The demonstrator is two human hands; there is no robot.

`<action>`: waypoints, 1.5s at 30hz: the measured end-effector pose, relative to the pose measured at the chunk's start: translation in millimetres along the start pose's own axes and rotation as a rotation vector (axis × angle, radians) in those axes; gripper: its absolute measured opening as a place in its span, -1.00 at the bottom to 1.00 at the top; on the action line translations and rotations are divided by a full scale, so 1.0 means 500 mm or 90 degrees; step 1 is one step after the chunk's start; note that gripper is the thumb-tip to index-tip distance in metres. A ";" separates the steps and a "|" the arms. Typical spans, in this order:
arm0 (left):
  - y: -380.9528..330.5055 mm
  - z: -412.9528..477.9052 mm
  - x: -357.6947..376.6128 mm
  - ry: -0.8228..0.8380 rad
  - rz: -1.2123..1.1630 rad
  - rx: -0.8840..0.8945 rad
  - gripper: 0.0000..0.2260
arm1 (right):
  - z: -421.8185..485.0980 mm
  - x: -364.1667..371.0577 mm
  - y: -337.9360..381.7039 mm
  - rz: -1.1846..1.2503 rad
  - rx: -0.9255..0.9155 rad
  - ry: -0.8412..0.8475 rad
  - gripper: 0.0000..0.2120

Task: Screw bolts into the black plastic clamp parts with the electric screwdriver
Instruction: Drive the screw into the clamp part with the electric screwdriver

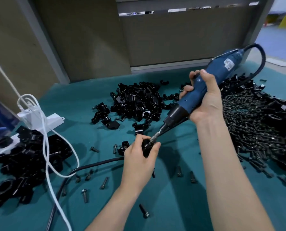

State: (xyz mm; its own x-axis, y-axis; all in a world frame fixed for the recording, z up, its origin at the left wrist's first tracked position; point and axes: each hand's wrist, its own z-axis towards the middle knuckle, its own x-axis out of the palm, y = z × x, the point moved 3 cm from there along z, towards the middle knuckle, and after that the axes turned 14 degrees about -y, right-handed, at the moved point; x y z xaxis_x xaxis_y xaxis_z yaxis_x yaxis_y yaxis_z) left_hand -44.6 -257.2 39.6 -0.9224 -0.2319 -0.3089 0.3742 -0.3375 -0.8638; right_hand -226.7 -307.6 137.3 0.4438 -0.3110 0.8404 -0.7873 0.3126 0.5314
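- Black plastic clamp part [145, 148]: glossy, blocky; pinched between curled fingers and thumb of left hand [138, 161], low over teal cloth [88, 100].
- Electric screwdriver [222, 67]: smooth blue barrel, black nose; right hand [207, 104] wrapped round mid-body.
- Long axis slants from upper right down-left; steel bit [155, 139] meets part; bolt hidden there.
- Drive judged to follow that slant.
- Loose bolts [255, 130]: dark, threaded, heaped right.

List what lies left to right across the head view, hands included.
Heap of black clamp parts, left hand gripping a clamp part, right hand gripping the electric screwdriver, heap of bolts.
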 end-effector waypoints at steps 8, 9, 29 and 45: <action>-0.003 0.001 0.000 -0.003 -0.002 0.000 -0.85 | -0.004 -0.007 0.012 0.010 0.003 -0.037 -0.73; -0.003 0.001 0.000 -0.001 0.000 0.003 -0.85 | -0.004 -0.008 0.015 0.020 0.002 -0.039 -0.81; -0.004 -0.004 0.005 0.046 0.016 0.037 -0.86 | -0.006 -0.006 0.020 -0.016 -0.019 0.056 -0.99; 0.012 0.001 0.010 0.047 -0.003 -0.016 -0.85 | 0.003 -0.020 0.000 0.047 0.019 0.029 -0.98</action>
State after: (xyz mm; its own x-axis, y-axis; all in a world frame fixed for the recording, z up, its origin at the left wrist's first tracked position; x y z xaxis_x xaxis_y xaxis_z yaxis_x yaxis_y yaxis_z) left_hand -46.9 -261.0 33.1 -0.9292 -0.1613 -0.3325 0.3677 -0.3149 -0.8750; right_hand -232.0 -305.6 128.7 0.4033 -0.2463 0.8813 -0.8306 0.3057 0.4655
